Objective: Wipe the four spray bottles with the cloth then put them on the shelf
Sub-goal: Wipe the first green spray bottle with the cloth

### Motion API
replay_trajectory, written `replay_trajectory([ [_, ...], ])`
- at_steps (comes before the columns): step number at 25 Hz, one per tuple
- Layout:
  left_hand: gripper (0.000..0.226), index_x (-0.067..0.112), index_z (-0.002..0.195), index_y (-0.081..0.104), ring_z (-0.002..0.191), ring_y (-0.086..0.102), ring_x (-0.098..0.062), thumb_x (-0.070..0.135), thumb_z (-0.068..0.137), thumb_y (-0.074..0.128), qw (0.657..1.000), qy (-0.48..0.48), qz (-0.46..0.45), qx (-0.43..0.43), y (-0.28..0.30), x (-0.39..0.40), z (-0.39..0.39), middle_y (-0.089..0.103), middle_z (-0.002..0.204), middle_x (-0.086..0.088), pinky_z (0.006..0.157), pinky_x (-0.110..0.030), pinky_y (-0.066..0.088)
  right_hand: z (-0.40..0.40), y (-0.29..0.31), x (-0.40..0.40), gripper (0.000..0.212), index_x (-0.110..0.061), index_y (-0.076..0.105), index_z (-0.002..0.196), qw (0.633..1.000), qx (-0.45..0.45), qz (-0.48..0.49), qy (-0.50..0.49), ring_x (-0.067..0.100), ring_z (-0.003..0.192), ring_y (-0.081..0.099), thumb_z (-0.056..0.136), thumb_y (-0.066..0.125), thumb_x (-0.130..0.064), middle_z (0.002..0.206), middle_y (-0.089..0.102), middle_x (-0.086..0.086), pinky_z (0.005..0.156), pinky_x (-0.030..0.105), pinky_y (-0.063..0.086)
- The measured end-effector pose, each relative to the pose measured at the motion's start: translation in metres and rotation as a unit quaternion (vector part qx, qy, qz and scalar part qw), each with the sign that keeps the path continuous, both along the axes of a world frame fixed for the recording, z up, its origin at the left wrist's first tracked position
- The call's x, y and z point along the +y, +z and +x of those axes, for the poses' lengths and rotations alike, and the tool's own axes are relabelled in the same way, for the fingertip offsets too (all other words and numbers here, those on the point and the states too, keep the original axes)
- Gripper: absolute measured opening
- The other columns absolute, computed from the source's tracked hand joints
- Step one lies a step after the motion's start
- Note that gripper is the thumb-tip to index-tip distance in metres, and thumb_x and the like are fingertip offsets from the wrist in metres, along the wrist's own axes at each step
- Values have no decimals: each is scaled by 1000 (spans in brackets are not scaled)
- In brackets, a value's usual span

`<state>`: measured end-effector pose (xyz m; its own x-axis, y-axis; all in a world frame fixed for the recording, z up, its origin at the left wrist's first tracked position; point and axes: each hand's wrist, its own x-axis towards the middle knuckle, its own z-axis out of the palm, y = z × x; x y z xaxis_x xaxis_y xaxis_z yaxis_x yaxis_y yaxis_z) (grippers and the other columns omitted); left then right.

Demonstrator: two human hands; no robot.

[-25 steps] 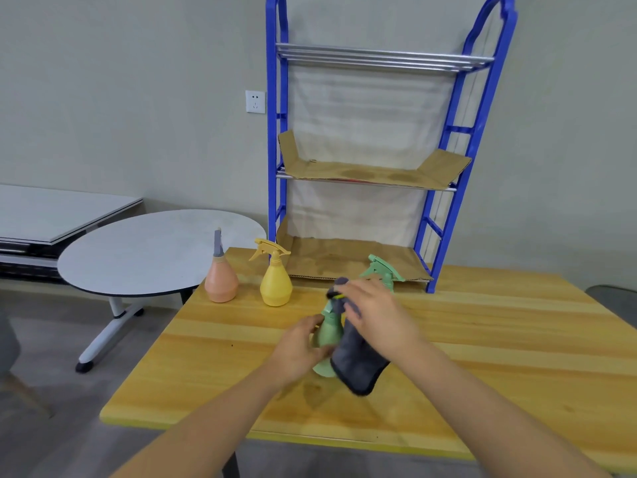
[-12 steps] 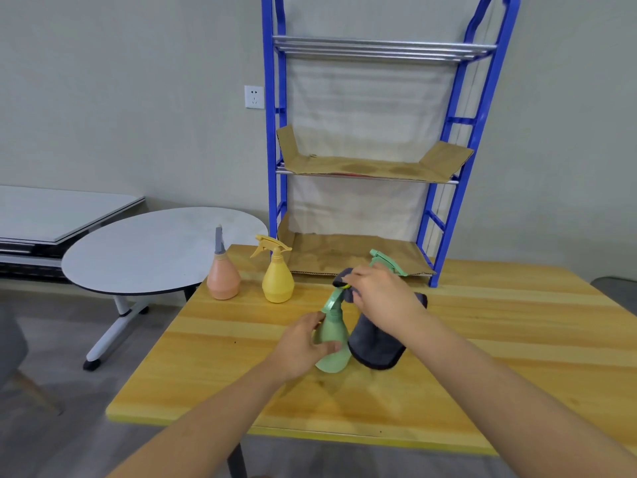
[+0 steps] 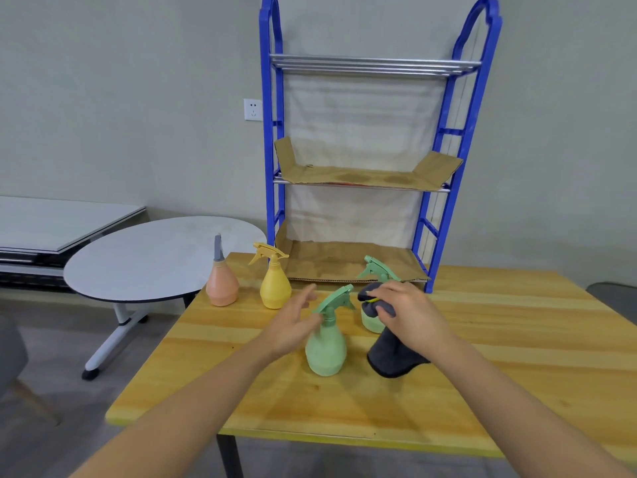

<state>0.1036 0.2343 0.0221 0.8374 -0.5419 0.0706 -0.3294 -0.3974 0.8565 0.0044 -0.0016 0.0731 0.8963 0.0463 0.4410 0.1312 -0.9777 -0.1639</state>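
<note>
Your right hand (image 3: 405,310) has its grip closed around the dark grey cloth (image 3: 393,353), which hangs from the fist just right of centre; your left hand (image 3: 293,327) is released, fingers straight, touching or just beside the neck of the near pale green plastic spray bottle (image 3: 325,343) — which of the two is hard to tell. That bottle stands upright on the yellow wooden desk (image 3: 517,339) at frame centre. It looks as if you are either finishing this bottle or moving to the next. If it goes to the shelf now, take it round the neck under the trigger, where the narrow waist gives a sure hold, and lift it straight up.

Behind your right hand, the second pale green spray bottle (image 3: 374,274) is partly hidden, close enough for the hanging cloth to brush or tip it. At centre left stand the yellow spray bottle (image 3: 275,288) and the peach bottle with a grey nozzle (image 3: 221,284), well clear. The blue metal shelf (image 3: 444,132) rises at upper centre, its lower tiers lined with brown cardboard (image 3: 348,263) whose upturned flaps you must clear. A grey oval side table (image 3: 148,260) sits at the left.
</note>
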Motion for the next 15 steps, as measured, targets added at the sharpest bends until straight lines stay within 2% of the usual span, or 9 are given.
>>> replay_trajectory([
  [2, 67, 28, 150, 39, 125, 50, -13, 43, 90, 66, 992, 44, 57, -106, 22, -15, 1, 51, 134, 7, 104, -35, 45, -3, -1, -5, 34, -29, 64, 126, 1000, 15, 4, -21, 18, 115, 51, 95, 54, -19, 126, 58, -9, 90, 30, 47],
  [4, 45, 22, 132, 58, 111, 59, -17, 37, 90, 69, 971, 19, 143, -189, 37, -29, 2, 61, 118, 3, 94, -38, 51, -5, -3, -6, 32, -27, 66, 122, 999, 21, 21, -30, 19, 113, 53, 94, 54, -17, 125, 59, -7, 88, 31, 49],
  [6, 24, 20, 115, 67, 99, 63, -20, 25, 92, 69, 967, -23, 180, -181, 47, -34, 5, 66, 104, 3, 85, -38, 53, -7, -5, -7, 30, -25, 69, 117, 998, 19, 51, -28, 18, 109, 57, 93, 54, -15, 122, 61, -6, 85, 30, 50],
  [8, 27, 21, 118, 69, 106, 59, -18, 14, 92, 68, 966, -66, 191, -160, 53, -32, 12, 65, 109, 5, 88, -32, 48, -10, -6, -7, 29, -26, 70, 115, 997, 15, 70, -30, 17, 105, 58, 93, 54, -15, 119, 61, -5, 83, 30, 51],
  [10, 44, 28, 129, 66, 121, 44, -17, 4, 93, 62, 954, -77, 222, -188, 58, -30, 14, 53, 129, 2, 105, -34, 36, -12, -8, -6, 28, -27, 69, 116, 996, 4, 81, -33, 16, 104, 58, 94, 54, -16, 118, 62, -5, 82, 30, 52],
  [11, 53, 34, 132, 65, 123, 38, -19, 0, 92, 57, 950, -67, 231, -201, 61, -30, 14, 46, 134, 0, 108, -36, 32, -13, -10, -6, 28, -27, 69, 115, 996, -1, 88, -31, 16, 104, 58, 94, 55, -16, 117, 62, -5, 82, 31, 52],
  [13, 61, 37, 130, 66, 117, 41, -19, -4, 90, 46, 966, -43, 193, -169, 64, -31, 13, 41, 126, 0, 98, -27, 39, -13, -13, -6, 26, -26, 70, 112, 994, -4, 103, -26, 15, 105, 58, 94, 55, -16, 117, 62, -6, 83, 32, 52],
  [14, 53, 34, 124, 70, 109, 45, -16, 0, 91, 44, 975, -33, 160, -151, 66, -32, 10, 42, 119, 0, 88, -24, 44, -13, -16, -4, 25, -25, 71, 111, 994, -5, 108, -19, 15, 106, 57, 94, 55, -16, 116, 62, -6, 84, 32, 51],
  [15, 41, 29, 113, 74, 101, 48, -14, 8, 94, 45, 980, -24, 141, -138, 67, -34, 6, 45, 111, 0, 82, -26, 48, -12, -18, -2, 25, -25, 71, 110, 994, -6, 111, -7, 15, 107, 57, 94, 56, -15, 116, 62, -7, 85, 32, 51],
])
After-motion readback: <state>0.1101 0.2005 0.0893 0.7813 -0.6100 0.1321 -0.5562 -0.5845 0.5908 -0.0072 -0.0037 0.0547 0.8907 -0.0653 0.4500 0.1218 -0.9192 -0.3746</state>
